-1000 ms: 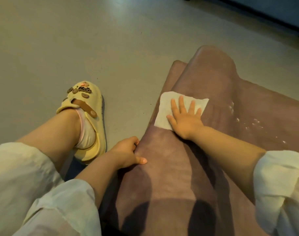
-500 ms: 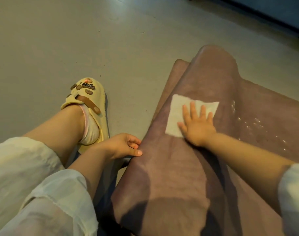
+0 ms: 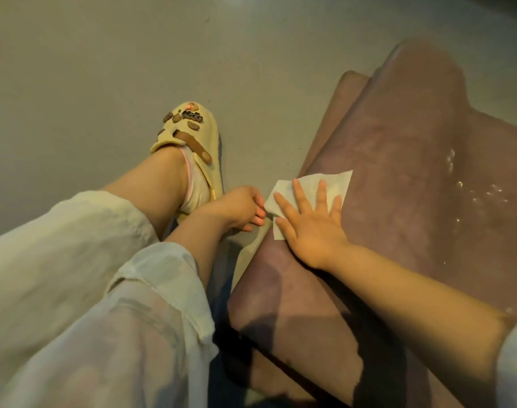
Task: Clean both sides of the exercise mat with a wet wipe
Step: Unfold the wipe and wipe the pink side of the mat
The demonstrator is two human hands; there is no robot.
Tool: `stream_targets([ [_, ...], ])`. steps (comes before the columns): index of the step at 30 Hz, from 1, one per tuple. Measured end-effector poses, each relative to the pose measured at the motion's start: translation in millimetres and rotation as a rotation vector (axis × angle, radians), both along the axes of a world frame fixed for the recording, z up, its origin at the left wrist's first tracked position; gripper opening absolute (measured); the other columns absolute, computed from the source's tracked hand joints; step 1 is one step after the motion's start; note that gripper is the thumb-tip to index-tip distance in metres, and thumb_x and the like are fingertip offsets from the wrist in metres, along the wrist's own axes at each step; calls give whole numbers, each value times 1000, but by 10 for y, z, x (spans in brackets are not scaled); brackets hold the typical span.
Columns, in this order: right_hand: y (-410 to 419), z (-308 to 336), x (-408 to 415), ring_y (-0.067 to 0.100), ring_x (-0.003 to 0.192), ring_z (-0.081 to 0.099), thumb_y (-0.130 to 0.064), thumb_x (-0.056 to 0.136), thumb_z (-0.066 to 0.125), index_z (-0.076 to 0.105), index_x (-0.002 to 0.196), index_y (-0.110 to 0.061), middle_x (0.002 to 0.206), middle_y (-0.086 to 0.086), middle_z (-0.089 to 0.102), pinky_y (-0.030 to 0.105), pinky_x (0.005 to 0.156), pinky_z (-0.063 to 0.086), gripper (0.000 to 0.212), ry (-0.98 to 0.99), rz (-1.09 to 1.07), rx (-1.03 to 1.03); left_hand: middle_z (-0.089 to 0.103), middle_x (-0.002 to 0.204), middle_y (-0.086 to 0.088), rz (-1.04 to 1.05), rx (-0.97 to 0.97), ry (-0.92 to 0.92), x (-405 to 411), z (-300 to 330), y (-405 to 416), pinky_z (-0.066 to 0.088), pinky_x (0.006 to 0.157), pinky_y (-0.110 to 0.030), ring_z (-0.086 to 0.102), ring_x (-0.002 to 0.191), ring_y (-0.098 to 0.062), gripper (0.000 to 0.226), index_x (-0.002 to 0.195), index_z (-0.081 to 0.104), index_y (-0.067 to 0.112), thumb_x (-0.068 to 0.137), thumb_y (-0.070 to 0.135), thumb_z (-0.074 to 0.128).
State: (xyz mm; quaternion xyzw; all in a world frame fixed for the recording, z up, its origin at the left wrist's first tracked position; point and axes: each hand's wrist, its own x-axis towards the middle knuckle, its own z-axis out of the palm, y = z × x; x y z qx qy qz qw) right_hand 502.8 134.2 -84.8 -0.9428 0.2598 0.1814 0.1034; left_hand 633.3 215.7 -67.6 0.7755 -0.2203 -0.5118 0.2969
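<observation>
Mat (image 3: 398, 160) lies mauve and folded over itself on the grey floor (image 3: 104, 54), its raised fold running away from the person. On that fold's left edge sits the white wipe (image 3: 334, 184), pressed flat under the right hand (image 3: 310, 225), whose fingers are spread straight. Just left of the wipe, the left hand (image 3: 242, 206) has its fingers curled at the mat's edge; what it grips cannot be made out. Left of the mat stands a yellow clog (image 3: 192, 136). Wet droplets glisten on the mat, right of the wipe.

wet wipe (image 3: 334, 187) partly under right hand (image 3: 310, 228), exercise mat (image 3: 398, 172) cut off right and bottom
</observation>
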Motion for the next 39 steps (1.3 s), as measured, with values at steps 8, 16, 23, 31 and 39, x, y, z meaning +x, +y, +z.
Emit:
stream_targets([
  [8, 926, -39, -536, 46, 141, 1, -43, 88, 20, 39, 143, -31, 156, 6, 21, 74, 102, 7, 59, -104, 508, 39, 50, 133, -9, -219, -185, -392, -35, 117, -173, 39, 80, -20, 50, 106, -15, 48, 129, 51, 13, 84, 9, 69],
  [16, 426, -110, -1201, 47, 127, 39, -55, 89, 26, 42, 140, -29, 143, 7, 46, 65, 102, 30, 59, 93, 425, -110, 34, 150, -8, -568, -217, -597, -266, 31, -252, 18, 104, -17, 33, 137, -20, 80, 143, 37, 15, 74, 13, 78],
  [23, -939, 145, -892, 44, 139, -21, -58, 96, 8, -20, 147, -28, 156, 4, -25, 64, 110, -6, 66, 244, -331, -189, 27, 154, -5, -547, -166, -539, -308, 20, -277, 17, 105, -13, 30, 139, -19, 81, 145, 35, 19, 76, 4, 74],
  [31, -35, -50, -624, 39, 139, -24, -57, 88, -3, -28, 141, -26, 152, 6, -30, 59, 109, -16, 66, 8, 107, -10, 48, 140, -9, -338, -164, -419, -305, 45, -319, 32, 101, -21, 44, 128, -24, 47, 132, 52, 13, 90, -7, 47],
  [39, -346, -102, -803, 51, 138, 14, -54, 88, 6, 3, 149, -24, 156, 9, 5, 65, 107, 13, 67, -14, 426, -229, 50, 135, -11, -284, -141, -414, -356, 75, -338, 35, 99, -26, 45, 126, -27, 43, 129, 53, 11, 90, -5, 47],
])
